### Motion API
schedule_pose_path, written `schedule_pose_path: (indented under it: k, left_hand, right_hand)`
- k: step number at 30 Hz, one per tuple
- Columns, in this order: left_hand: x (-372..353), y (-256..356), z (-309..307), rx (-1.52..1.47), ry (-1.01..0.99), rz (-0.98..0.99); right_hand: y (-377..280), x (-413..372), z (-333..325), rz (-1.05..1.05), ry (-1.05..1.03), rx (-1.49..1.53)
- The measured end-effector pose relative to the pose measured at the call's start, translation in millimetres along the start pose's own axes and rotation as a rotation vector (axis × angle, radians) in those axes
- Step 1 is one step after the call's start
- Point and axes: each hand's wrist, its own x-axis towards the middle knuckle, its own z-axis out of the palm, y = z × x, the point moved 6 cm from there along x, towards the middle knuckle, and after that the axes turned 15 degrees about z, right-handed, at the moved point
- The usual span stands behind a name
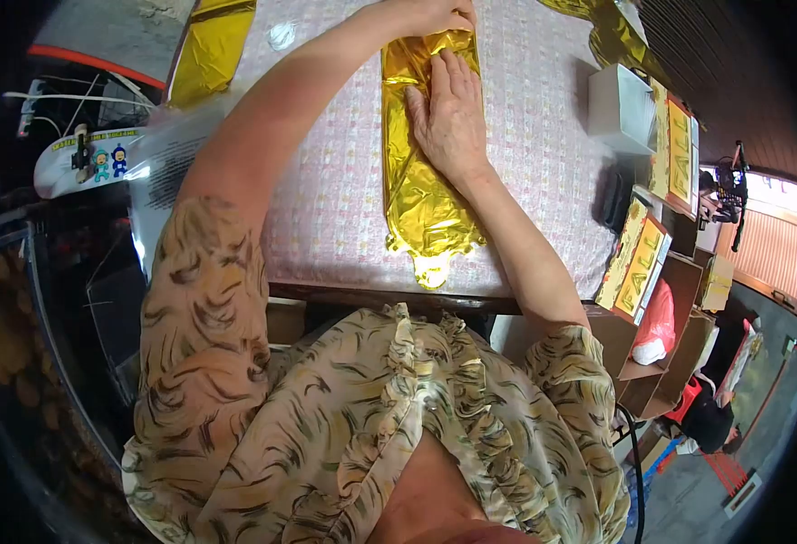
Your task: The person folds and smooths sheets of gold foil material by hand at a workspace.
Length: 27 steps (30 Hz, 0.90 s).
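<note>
Ruffled patterned blouse [317, 408] nearest camera. Cloth-covered counter [326, 218] beyond; creased gold foil strip [423, 204] lengthwise on it. Right hand [453, 127] spread flat on foil; left hand [427, 15] curled at far end, grip unclear. Likely flattening step; next move calls for steady palm, aligned edge.

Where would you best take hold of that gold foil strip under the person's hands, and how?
Probably by the narrow tab at the near end of the gold foil strip, pinched from the person's side. The strip lies flat on the tablecloth, and the tab juts out near its edge, while the right hand and left hand are farther along.
</note>
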Motion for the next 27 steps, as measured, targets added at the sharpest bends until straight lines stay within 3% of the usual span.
schedule_pose_path:
  k: [4, 7, 9, 10, 12, 13, 15, 18, 19, 21, 23, 25, 27]
  left_hand:
    - [9, -10, 4, -0.141, -0.093, -0.050]
    - [6, 10, -19, -0.057, 0.010, -0.165]
    - [-18, 5, -39, -0.022, 0.424, -0.294]
    - [-27, 13, -43, -0.023, 0.420, -0.292]
    - [-54, 19, -45, 0.082, 0.272, -0.541]
    - [-64, 22, -47, 0.085, 0.270, -0.537]
    - [-91, 17, -33, -0.012, 0.142, -0.756]
    - [-107, 22, -15, -0.111, 0.199, -0.859]
    - [-111, 23, -8, -0.109, 0.207, -0.862]
    - [-102, 37, -9, 0.145, 0.266, -0.623]
    - [-89, 47, -1, 0.210, 0.187, -0.643]
    - [-67, 69, 3, 0.299, 0.170, -0.362]
    - [-60, 71, 16, 0.294, 0.149, -0.338]
  right_hand:
    - [-1, 4, -9, -0.021, 0.054, 0.075]
    - [-9, 4, -34, -0.032, 0.074, 0.091]
    - [-17, 15, -50, -0.044, 0.094, 0.078]
    - [-19, 21, -52, -0.008, 0.051, -0.004]
    - [-23, 26, -52, 0.031, 0.007, -0.083]
    - [-22, 35, -44, 0.079, -0.037, -0.153]
    - [-16, 47, -31, 0.124, -0.078, -0.224]
    - [-6, 55, -22, 0.144, 0.009, -0.184]
    - [1, 56, -26, 0.171, 0.051, -0.117]
    - [11, 59, -33, 0.188, 0.084, -0.048]
    - [33, 60, -49, 0.287, 0.147, 0.175]
    - [57, 63, -57, 0.375, 0.089, 0.253]
    - [71, 64, -65, 0.469, 0.039, 0.329]
